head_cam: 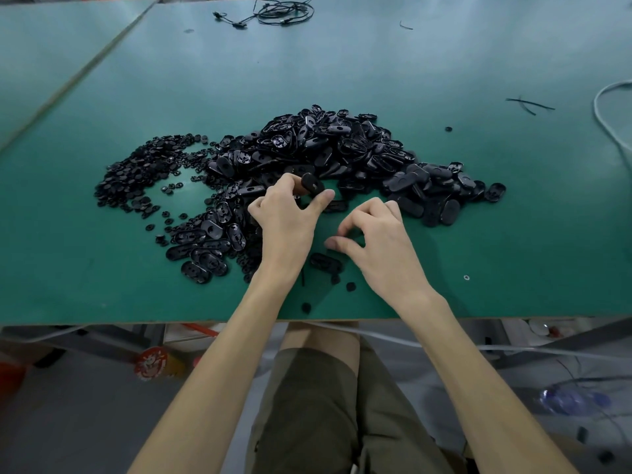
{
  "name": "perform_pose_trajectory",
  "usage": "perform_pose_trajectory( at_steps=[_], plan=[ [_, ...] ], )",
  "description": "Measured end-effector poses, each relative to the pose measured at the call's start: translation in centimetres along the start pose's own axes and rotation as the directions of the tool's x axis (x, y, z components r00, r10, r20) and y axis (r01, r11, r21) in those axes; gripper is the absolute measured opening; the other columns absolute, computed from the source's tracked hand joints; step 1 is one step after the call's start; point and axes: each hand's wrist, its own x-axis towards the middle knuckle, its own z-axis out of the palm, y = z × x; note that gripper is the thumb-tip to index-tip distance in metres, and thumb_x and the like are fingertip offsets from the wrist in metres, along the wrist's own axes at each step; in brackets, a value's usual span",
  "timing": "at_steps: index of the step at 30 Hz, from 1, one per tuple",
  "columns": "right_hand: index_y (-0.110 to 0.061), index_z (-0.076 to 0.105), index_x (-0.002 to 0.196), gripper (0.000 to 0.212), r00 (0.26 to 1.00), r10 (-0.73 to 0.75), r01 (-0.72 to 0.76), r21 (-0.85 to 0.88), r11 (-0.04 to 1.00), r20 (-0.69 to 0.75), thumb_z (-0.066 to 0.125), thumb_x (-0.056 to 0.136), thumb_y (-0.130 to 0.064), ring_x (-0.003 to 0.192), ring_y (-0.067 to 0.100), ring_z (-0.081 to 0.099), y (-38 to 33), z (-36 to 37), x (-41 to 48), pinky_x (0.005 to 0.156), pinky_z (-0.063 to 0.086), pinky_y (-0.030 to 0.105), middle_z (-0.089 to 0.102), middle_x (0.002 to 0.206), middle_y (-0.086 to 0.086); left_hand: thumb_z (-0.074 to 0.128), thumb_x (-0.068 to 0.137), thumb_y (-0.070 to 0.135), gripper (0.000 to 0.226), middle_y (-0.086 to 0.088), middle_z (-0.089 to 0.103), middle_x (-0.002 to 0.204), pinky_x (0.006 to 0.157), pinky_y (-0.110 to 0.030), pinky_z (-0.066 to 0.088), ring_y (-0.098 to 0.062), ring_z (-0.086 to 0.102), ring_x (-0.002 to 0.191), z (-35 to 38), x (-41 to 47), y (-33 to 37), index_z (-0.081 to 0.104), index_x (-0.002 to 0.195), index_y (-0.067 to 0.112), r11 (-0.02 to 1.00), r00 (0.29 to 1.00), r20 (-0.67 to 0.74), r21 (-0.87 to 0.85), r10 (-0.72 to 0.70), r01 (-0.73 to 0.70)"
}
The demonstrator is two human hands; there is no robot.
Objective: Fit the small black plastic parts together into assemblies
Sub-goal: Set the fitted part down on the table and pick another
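Observation:
A big heap of black oval plastic shells (pixel 342 148) lies in the middle of the green table (pixel 444 63). To its left spreads a pile of small black round parts (pixel 136 172). My left hand (pixel 287 217) pinches one oval shell (pixel 312 184) between thumb and fingers, just above the table at the heap's near edge. My right hand (pixel 372 241) hovers to the right with fingers curled; nothing shows between them. Under it lies a single oval shell (pixel 325 262), with a few small round parts (pixel 350 286) beside it.
A coil of black cable (pixel 284 12) lies at the far edge. Black cable ties (pixel 528 105) and a white cable (pixel 612 121) are at the right. The table's front edge (pixel 205 321) runs just before my lap. More oval shells (pixel 205 254) are scattered near left.

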Motion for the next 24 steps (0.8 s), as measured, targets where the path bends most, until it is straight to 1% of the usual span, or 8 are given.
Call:
perform_pose_trajectory(
  at_steps=[4,7,10,13,16,18,21,24],
  plan=[
    [-0.008,0.066,0.095,0.021,0.999,-0.032,0.033,-0.042,0.999,0.01,0.07,0.099,-0.029,0.105,0.021,0.041,-0.2,0.0,-0.1,0.097,0.037,0.029,0.056,0.102,0.001,0.077,0.093,0.036,0.02,0.013,0.068,0.084,0.102,-0.053,0.045,-0.026,0.064,0.101,0.0,0.0,-0.1,0.058,0.088,0.031,0.997,0.999,0.046,-0.078,-0.02,0.023],
    [-0.008,0.061,0.094,0.022,0.999,-0.01,0.013,0.066,0.998,-0.047,0.065,0.102,-0.028,0.1,0.019,0.043,-0.3,-0.2,-0.2,0.089,0.037,0.027,0.057,0.095,-0.002,0.074,0.096,0.031,0.014,0.011,0.069,0.083,0.1,-0.054,0.047,-0.027,0.065,0.097,0.1,0.0,-0.1,0.06,0.093,0.03,0.996,0.996,0.085,-0.089,0.008,-0.001],
    [-0.01,0.058,0.094,0.022,0.995,0.034,-0.016,0.193,0.981,-0.093,0.064,0.103,-0.029,0.093,0.016,0.047,-0.2,-0.3,-0.2,0.079,0.036,0.026,0.057,0.087,-0.009,0.071,0.099,0.027,0.008,0.012,0.069,0.083,0.095,-0.048,0.051,-0.01,0.066,0.089,0.3,-0.1,-0.1,0.064,0.097,0.024,0.99,0.989,0.115,-0.115,0.09,-0.077],
    [-0.012,0.059,0.094,0.018,0.987,0.073,-0.029,0.296,0.955,-0.14,0.067,0.102,-0.027,0.087,0.019,0.057,0.0,-0.4,-0.1,0.078,0.043,0.028,0.063,0.085,-0.007,0.062,0.105,0.029,0.022,0.001,0.071,0.083,0.082,-0.045,0.053,-0.018,0.066,0.079,0.5,-0.1,-0.2,0.065,0.094,0.01,0.981,0.975,0.143,-0.113,0.171,-0.155],
    [-0.017,0.064,0.095,0.01,0.97,0.151,-0.051,0.45,0.892,-0.189,0.069,0.101,-0.024,0.079,0.012,0.064,0.2,-0.7,0.0,0.076,0.049,0.022,0.067,0.08,-0.008,0.059,0.106,0.032,0.031,-0.003,0.065,0.077,0.064,-0.031,0.045,-0.014,0.058,0.07,0.6,0.0,-0.2,0.063,0.087,0.008,0.975,0.967,0.161,-0.135,0.195,-0.174],
    [-0.018,0.068,0.096,0.008,0.965,0.19,-0.069,0.531,0.845,-0.178,0.068,0.102,-0.024,0.073,0.015,0.065,0.5,-0.9,0.1,0.073,0.053,0.028,0.069,0.076,-0.008,0.057,0.107,0.033,0.036,-0.002,0.057,0.069,0.058,-0.022,0.035,-0.006,0.046,0.062,0.6,-0.1,0.0,0.058,0.079,0.011,0.974,0.966,0.172,-0.154,0.194,-0.168],
    [-0.017,0.072,0.095,0.014,0.964,0.204,-0.072,0.569,0.819,-0.172,0.067,0.103,-0.027,0.061,0.012,0.057,0.9,-1.0,0.1,0.066,0.052,0.029,0.067,0.07,-0.008,0.055,0.107,0.034,0.042,-0.013,0.057,0.069,0.056,-0.029,0.035,-0.022,0.047,0.062,0.8,-0.2,0.0,0.055,0.075,0.007,0.972,0.953,0.228,-0.168,0.199,-0.162],
    [-0.019,0.075,0.093,0.02,0.96,0.21,-0.062,0.593,0.803,-0.184,0.065,0.104,-0.031,0.06,0.008,0.053,1.1,-1.0,0.1,0.062,0.048,0.023,0.064,0.068,-0.01,0.058,0.105,0.032,0.033,-0.006,0.063,0.071,0.057,-0.021,0.036,-0.014,0.052,0.062,0.8,-0.4,0.0,0.058,0.077,0.014,0.969,0.939,0.27,-0.183,0.213,-0.168]
  ],
)
